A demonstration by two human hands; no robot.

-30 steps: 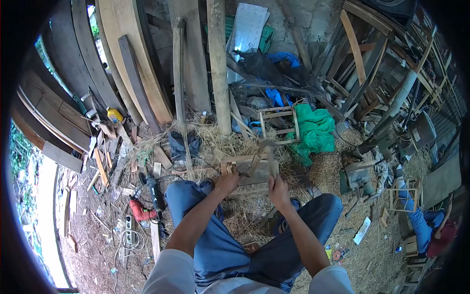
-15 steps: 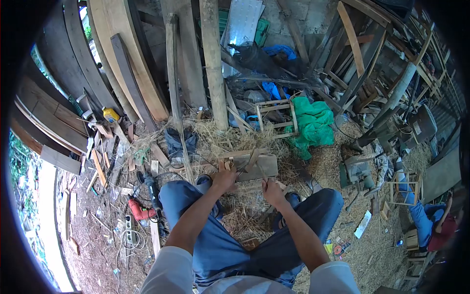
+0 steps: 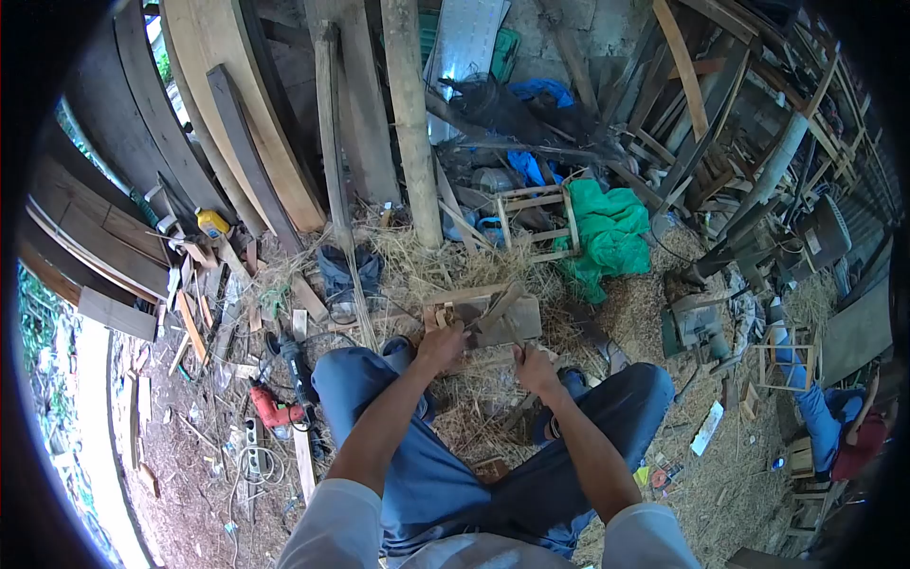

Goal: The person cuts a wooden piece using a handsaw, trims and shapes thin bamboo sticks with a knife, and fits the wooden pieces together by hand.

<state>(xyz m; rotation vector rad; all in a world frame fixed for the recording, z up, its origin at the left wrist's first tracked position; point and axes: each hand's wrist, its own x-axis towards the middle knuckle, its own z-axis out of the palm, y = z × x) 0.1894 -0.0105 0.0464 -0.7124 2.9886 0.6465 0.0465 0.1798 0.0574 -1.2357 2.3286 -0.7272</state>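
My left hand (image 3: pixel 442 345) is closed at the left end of a short wooden piece (image 3: pixel 500 302), just in front of a flat wooden block (image 3: pixel 524 318) on the ground. To its right, my right hand (image 3: pixel 536 368) wraps round the lower end of a thin handle-like stick (image 3: pixel 514 334) that slants up to the left over the block. What the stick's far end is and whether it touches the piece is too small to tell. Dry shavings lie around the block, between my bent knees.
A red power tool (image 3: pixel 276 408) and a dark grinder-like tool (image 3: pixel 298 368) lie left of my knee, near a power strip (image 3: pixel 253 446). Green cloth (image 3: pixel 607 237) and a small wooden frame (image 3: pixel 538 205) are ahead. A person (image 3: pixel 858 436) sits at the far right.
The wooden piece over the block now sits farther right and slants more. Both hands have shifted slightly to the right, and the camera view has moved a little.
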